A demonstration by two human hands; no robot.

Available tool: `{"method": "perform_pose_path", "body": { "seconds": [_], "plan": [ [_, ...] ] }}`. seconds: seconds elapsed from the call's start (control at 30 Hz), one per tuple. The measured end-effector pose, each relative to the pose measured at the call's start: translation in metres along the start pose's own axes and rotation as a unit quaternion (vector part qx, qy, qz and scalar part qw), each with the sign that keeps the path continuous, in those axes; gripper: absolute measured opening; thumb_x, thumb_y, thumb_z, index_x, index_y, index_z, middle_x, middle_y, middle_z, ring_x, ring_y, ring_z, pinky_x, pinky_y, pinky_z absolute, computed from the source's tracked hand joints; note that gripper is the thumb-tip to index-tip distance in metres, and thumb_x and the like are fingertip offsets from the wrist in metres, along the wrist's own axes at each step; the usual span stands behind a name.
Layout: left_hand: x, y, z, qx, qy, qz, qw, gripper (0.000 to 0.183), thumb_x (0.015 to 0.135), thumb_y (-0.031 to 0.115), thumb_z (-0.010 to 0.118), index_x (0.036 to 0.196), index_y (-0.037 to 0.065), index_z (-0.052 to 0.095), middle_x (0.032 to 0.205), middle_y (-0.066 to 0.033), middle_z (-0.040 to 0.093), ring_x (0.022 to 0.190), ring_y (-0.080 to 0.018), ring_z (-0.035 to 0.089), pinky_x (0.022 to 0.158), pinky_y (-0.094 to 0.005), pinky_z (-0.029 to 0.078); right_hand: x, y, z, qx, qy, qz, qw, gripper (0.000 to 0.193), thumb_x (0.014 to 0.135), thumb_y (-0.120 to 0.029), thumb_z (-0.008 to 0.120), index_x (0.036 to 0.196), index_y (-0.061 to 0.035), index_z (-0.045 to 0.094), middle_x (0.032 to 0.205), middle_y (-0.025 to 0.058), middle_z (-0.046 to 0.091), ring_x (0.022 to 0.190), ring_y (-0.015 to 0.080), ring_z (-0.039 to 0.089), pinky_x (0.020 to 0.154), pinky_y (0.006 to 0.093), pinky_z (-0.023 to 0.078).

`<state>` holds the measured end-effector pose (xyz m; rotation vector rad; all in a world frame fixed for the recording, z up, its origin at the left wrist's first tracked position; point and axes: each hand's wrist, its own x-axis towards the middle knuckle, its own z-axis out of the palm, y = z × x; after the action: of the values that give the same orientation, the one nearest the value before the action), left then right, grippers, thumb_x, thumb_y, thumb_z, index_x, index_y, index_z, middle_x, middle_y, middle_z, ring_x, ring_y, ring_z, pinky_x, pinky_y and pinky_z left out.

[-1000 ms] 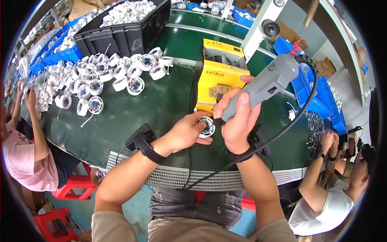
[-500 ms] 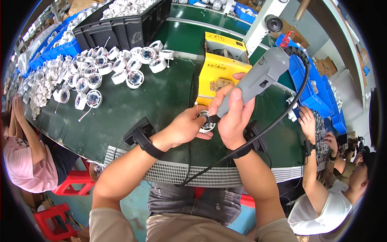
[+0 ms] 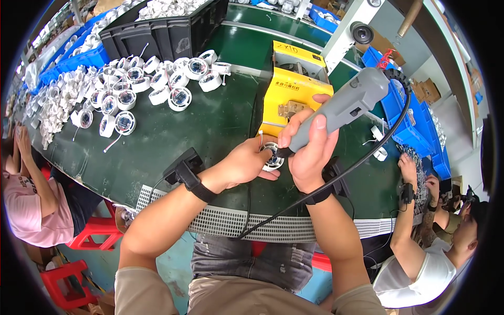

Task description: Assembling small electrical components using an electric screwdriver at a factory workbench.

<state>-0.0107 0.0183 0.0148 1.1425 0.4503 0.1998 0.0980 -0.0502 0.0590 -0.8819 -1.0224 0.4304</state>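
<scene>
My left hand (image 3: 242,161) has its fingers closed around a small white round housing (image 3: 274,165) with a dark circuit board inside and a short white wire at its top. In my right hand (image 3: 311,152) is a grey electric screwdriver (image 3: 344,105), gripped at a slant, its dark tip down at the housing's board. Exactly where the tip touches is hidden by the fingers. Just beyond both hands stands a yellow screw-feeder machine (image 3: 299,84).
Many similar white housings (image 3: 126,100) lie piled at the left, before a black crate (image 3: 157,39). A black cable (image 3: 362,156) hangs from the screwdriver across my right forearm. Blue bins (image 3: 409,123) stand at the right. Co-workers sit on both sides; one's hand (image 3: 408,168) is near two white housings (image 3: 379,152).
My hands keep the same hold on the housing and screwdriver; the view has shifted slightly. At the right, the co-worker's hand has moved nearer, away from the white housings.
</scene>
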Motion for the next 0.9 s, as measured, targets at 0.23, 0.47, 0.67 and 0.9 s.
{"method": "perform_pose_path", "body": {
  "seconds": [0.23, 0.47, 0.67, 0.9],
  "plan": [
    [0.001, -0.003, -0.005, -0.003, 0.002, -0.020, 1.000, 0.033, 0.098, 0.007, 0.039, 0.129, -0.004, 0.042, 0.109, -0.0153, 0.057, 0.091, -0.0283, 0.066, 0.083, -0.0381, 0.058, 0.031, -0.024, -0.005, -0.007, -0.010, -0.168, 0.986, 0.058, 0.095, -0.050, 0.045, 0.129, -0.0062, 0.030, 0.075, 0.0098, 0.053, 0.059, 0.0171, 0.053, 0.058, 0.0299, 0.047],
    [0.000, -0.002, -0.005, -0.005, -0.008, -0.016, 1.000, 0.033, 0.098, 0.007, 0.039, 0.129, -0.003, 0.042, 0.108, -0.0134, 0.055, 0.089, -0.0290, 0.066, 0.082, -0.0384, 0.058, 0.098, -0.038, -0.031, -0.211, 0.006, -0.194, 0.958, 0.063, 0.100, -0.045, 0.038, 0.145, -0.0096, 0.013, 0.098, 0.0146, 0.063, 0.085, 0.0196, 0.058, 0.086, 0.0349, 0.043],
    [0.002, 0.000, -0.002, 0.002, -0.015, -0.010, 1.000, 0.032, 0.098, 0.007, 0.039, 0.130, 0.000, 0.042, 0.107, -0.0120, 0.055, 0.088, -0.0274, 0.066, 0.081, -0.0380, 0.058, 0.083, -0.045, -0.034, -0.116, 0.068, -0.267, 0.954, 0.073, 0.095, -0.057, 0.040, 0.142, -0.0057, 0.019, 0.072, 0.0082, 0.052, 0.063, 0.0175, 0.053, 0.061, 0.0327, 0.047],
    [0.002, -0.003, -0.006, 0.004, -0.026, -0.012, 1.000, 0.034, 0.099, 0.008, 0.038, 0.132, 0.000, 0.040, 0.108, -0.0120, 0.055, 0.089, -0.0278, 0.066, 0.083, -0.0376, 0.058, 0.063, -0.026, -0.015, -0.098, 0.096, -0.107, 0.985, 0.062, 0.095, -0.058, 0.037, 0.117, -0.0008, 0.041, 0.057, 0.0063, 0.045, 0.047, 0.0167, 0.045, 0.046, 0.0300, 0.040]
  ]
}}
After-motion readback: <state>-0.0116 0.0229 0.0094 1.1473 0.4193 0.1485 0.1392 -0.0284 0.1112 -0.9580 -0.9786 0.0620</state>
